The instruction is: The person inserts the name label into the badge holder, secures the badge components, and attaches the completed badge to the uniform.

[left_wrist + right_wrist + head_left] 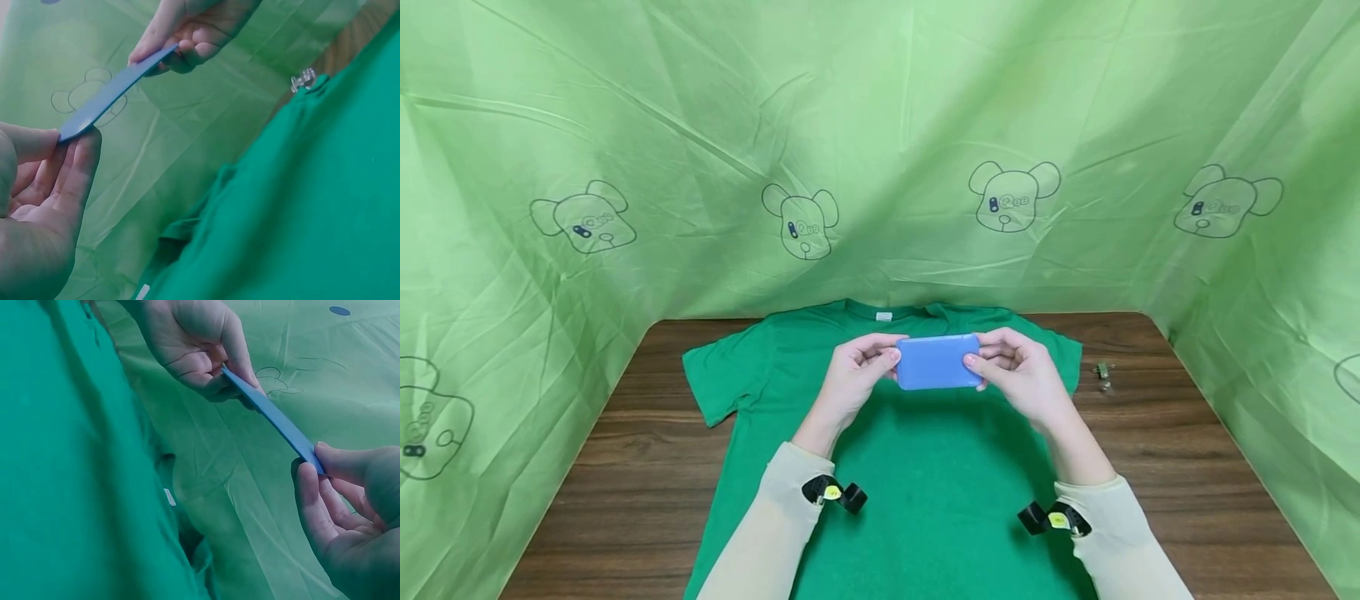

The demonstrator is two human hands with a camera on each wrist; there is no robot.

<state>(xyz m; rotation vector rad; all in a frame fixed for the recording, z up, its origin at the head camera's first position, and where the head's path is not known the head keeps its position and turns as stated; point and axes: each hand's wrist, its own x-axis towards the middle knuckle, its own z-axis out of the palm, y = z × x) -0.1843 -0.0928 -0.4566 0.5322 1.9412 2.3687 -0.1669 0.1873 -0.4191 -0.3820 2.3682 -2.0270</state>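
A thin, flat blue rectangle with rounded corners (931, 362) is held up between both hands above a green T-shirt (917, 492). At its left end, my left hand (852, 377) pinches it, thumb on the near face and fingers behind. The right hand (1028, 379) pinches the opposite end in the same way. Seen edge-on in the left wrist view, the blue rectangle (103, 97) is slim and stiff-looking. The shirt lies spread out with its collar at the far side and a white label inside the neck.
Small clear and green pieces (1103, 375) lie on the wooden table (632, 467), right of the shirt's sleeve. Green cloth walls (880, 125) printed with bear heads enclose the table at the back and sides. Each sleeved forearm wears a black strap with a camera.
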